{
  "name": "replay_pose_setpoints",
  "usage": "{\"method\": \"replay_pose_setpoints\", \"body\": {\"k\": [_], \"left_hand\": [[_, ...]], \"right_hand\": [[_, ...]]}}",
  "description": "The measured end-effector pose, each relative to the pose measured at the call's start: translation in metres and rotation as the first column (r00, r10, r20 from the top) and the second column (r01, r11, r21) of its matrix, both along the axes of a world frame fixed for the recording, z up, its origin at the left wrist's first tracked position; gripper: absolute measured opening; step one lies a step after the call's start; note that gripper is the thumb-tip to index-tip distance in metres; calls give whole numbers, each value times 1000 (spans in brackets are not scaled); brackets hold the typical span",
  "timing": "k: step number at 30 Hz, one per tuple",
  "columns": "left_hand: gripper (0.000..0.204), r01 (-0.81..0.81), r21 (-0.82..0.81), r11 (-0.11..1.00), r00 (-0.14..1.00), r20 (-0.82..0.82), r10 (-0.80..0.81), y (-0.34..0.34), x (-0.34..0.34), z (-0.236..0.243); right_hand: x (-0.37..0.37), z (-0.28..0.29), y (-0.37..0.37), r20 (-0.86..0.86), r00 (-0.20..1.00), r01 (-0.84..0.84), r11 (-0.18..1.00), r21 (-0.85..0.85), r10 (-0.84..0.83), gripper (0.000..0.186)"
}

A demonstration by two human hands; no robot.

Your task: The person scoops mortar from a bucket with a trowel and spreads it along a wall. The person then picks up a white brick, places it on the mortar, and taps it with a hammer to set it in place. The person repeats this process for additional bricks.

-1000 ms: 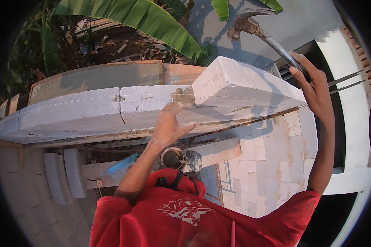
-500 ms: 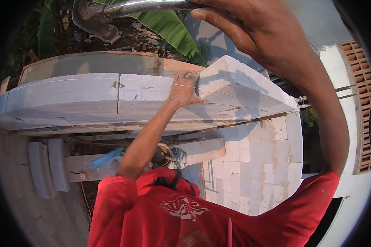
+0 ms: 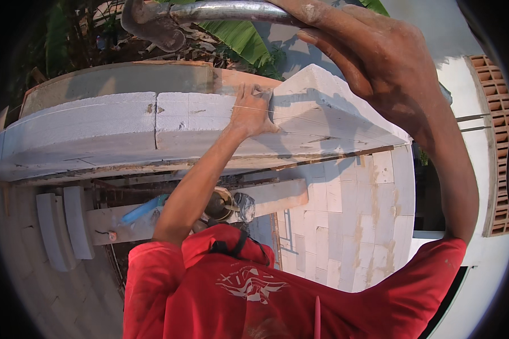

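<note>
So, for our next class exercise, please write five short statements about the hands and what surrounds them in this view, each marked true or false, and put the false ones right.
1. The right hand holds a hammer. True.
2. The hammer points toward the right of the picture. False: its head is toward the left.
3. The left hand is at the top of the white block wall, just left of a higher block. True.
4. The left hand is clenched in a fist. False: its thumb is spread out to the side.
5. The person's shirt is red. True.
</note>
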State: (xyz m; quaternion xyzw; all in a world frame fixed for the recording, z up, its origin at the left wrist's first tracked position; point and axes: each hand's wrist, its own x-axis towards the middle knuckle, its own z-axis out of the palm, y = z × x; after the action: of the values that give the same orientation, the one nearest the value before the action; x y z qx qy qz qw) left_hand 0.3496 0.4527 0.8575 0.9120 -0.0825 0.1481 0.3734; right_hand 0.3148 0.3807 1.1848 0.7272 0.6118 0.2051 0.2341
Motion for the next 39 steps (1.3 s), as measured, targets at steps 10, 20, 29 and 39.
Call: {"method": "replay_pose_setpoints", "body": {"k": [10, 20, 29, 39], "left_hand": [[109, -50, 26, 998, 998, 49, 49, -2, 0, -7], [107, 38, 29, 999, 995, -90, -35, 2, -2, 4], [113, -70, 203, 977, 997, -31, 78, 6, -58, 35], [79, 78, 263, 962, 925, 340, -168, -37, -17, 200]], "right_hand": [[-20, -12, 25, 234, 951, 284, 876, -389, -204, 51], [1, -27, -35, 225, 932, 354, 848, -395, -284, 43], [-14, 28, -135, -471, 702, 698, 646, 309, -533, 36], [8, 11, -327, -941, 218, 926, -249, 282, -257, 17]]}}
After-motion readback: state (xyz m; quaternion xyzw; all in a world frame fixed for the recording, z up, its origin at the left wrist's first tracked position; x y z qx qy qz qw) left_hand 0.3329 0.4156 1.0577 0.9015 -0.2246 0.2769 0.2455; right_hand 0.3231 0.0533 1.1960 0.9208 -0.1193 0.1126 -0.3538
